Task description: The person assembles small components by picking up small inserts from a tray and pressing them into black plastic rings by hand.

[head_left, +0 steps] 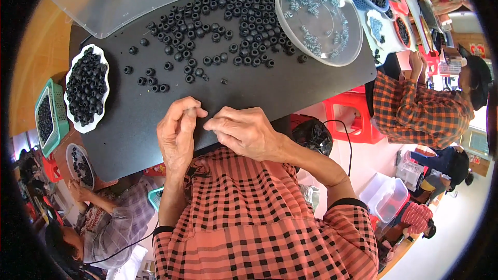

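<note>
Over the table's near edge, my left hand [178, 129] is raised with its thumb and fingertips brought together. Facing it from close by, my right hand [246, 132] has its fingers curled and pressed against the thumb. The fingertips of the two hands are only slightly apart. Anything pinched in them is hidden or too small to name. Just beyond the hands, small round black parts with holes [199, 71] lie loose on the dark tabletop [135, 145]. A single small black piece [223, 81] sits nearest to my right hand.
A white scalloped plate [107, 75] heaped with black parts stands at left. A clear round tub [358, 46] holds small bluish coiled pieces at right. A clear plastic bin [129, 5] stands at the back. Co-workers sit left and right; a red stool [353, 116] is beside the table.
</note>
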### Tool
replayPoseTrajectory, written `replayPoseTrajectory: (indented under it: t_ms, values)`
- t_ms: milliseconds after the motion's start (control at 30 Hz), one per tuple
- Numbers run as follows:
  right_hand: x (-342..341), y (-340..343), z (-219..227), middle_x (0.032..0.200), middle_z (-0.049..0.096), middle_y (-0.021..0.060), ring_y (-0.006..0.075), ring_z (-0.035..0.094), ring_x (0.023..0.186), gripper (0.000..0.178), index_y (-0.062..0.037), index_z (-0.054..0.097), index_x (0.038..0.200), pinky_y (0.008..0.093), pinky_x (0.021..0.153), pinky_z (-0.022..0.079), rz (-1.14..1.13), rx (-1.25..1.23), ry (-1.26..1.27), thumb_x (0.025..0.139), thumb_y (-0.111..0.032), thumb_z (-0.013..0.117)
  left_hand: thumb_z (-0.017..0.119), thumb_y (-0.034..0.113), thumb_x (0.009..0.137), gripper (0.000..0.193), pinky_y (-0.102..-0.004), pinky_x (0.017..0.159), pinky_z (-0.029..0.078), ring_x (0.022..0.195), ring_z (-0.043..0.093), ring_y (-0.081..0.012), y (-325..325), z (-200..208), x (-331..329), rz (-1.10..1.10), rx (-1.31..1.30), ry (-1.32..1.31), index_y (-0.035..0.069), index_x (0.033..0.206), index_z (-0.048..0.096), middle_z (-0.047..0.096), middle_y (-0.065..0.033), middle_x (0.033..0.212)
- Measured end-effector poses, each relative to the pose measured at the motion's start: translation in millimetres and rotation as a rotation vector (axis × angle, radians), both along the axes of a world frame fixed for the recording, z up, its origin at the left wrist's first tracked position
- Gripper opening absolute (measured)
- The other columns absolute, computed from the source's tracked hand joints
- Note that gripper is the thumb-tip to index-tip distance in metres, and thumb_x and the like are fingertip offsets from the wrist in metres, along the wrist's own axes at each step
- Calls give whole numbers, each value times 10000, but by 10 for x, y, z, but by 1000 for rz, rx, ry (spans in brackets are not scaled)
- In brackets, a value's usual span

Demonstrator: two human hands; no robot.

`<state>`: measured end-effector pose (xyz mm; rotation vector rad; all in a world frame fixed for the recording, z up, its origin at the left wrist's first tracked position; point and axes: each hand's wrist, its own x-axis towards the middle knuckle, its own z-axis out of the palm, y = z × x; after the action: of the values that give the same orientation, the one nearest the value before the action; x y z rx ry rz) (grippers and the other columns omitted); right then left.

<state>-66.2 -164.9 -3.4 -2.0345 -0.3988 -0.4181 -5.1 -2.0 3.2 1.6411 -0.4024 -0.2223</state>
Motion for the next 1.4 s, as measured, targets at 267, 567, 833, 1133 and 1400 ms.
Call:
replayPoseTrajectory:
  t_ms: [267,567,833,1133,1400]
  values:
    - [-9,-24,-55,825,616,87,195,607,628,225,-13,656,984,303,553,505,-16,198,92,777,71,633,510,56,965,138,-203,678,416,762,546,-58,-29,-38,-38,59,-4,34,13,1008,633,643,-24,846]
    - [-21,-68,-36,813,606,87,174,583,631,220,-4,664,979,294,564,487,7,249,86,783,88,620,520,86,965,137,-192,619,355,700,476,-32,-118,17,9,55,46,51,27,991,641,645,-8,816]
    - [153,-267,66,914,618,106,222,643,703,262,2,612,1029,326,603,530,-285,12,-38,780,73,647,531,100,953,132,-182,585,310,637,388,-12,-109,17,-7,87,25,57,43,981,647,647,10,790]
    - [353,-283,106,958,609,106,273,641,739,278,-13,605,1042,351,624,543,-309,-179,-59,774,11,675,528,91,952,127,-176,567,314,620,383,-8,-144,28,-7,86,27,89,47,972,645,645,15,789]
    - [876,-377,202,851,582,50,229,543,836,177,-59,628,885,357,752,452,-125,-604,-51,718,-60,687,529,93,957,121,-176,547,317,612,382,-8,-116,35,-28,62,38,96,47,972,641,636,21,790]
